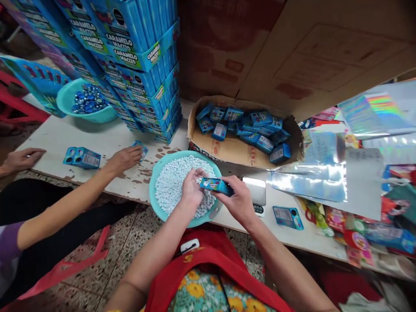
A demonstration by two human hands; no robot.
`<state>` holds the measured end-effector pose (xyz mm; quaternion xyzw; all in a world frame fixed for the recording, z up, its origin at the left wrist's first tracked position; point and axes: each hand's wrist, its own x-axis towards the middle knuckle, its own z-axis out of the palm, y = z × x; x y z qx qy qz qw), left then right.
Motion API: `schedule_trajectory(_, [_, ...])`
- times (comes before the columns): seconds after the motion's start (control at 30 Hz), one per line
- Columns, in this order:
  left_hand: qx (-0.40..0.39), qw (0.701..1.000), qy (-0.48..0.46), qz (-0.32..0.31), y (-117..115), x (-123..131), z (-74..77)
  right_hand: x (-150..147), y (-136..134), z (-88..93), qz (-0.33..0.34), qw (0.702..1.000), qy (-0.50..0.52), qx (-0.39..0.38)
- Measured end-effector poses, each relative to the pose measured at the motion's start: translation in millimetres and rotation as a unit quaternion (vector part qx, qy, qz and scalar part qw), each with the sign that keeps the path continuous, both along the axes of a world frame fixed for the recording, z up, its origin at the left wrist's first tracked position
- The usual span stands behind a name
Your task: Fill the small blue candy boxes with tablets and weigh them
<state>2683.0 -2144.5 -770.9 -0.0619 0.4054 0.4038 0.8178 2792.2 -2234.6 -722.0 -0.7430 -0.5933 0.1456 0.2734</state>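
Note:
My right hand (238,197) grips a small blue candy box (214,184), tilted on its side above the teal basin (152,190). At the end of that box, my left hand (191,190) is cupped with its fingers curled, and a few small white candies show in its palm. The basin is filled with white candies (172,177) of the same kind. Behind it, a cut-down cardboard box (224,151) contains several blue candy boxes (260,118). Another blue candy box (287,217) lies flat on the table to the right.
Tall stacks of blue display cartons (136,52) stand at the back left. Beside them is a teal bowl (86,113) of wrapped blue candies. A co-worker's hand (125,159) touches a blue packet on the left. A phone (255,190) and shiny sheets (312,182) lie on the right.

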Motion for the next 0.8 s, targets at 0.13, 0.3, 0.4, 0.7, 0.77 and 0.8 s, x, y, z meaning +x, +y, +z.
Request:
schedule_trajectory(0.13, [0.015,1.0,0.007,-0.004,3.9,-2.1,6.5,-10.2,-1.2,-1.5,-0.034,0.999,0.003,-0.008])
schedule_trajectory(0.3, [-0.002,0.999,0.007,-0.049,10.5,1.6,9.6,-15.5,-0.3,1.5,-0.068,0.997,0.025,-0.001])
schedule_trajectory(0.4, [0.016,0.999,-0.005,-0.045,12.6,7.1,8.4,-11.7,0.9,-0.8,-0.078,0.996,0.037,0.016])
schedule_trajectory(0.7, [0.186,0.973,0.087,-0.103,3.7,28.4,2.2,16.0,2.0,-15.3,-0.125,0.985,0.122,0.006])
schedule_trajectory(0.77, [0.251,0.95,0.148,-0.112,0.8,34.3,0.9,19.0,3.7,-14.5,-0.138,0.98,0.144,0.007])
schedule_trajectory(0.8, [0.268,0.942,0.171,-0.108,0.6,36.8,-0.8,20.6,4.0,-14.1,-0.142,0.978,0.156,0.008])
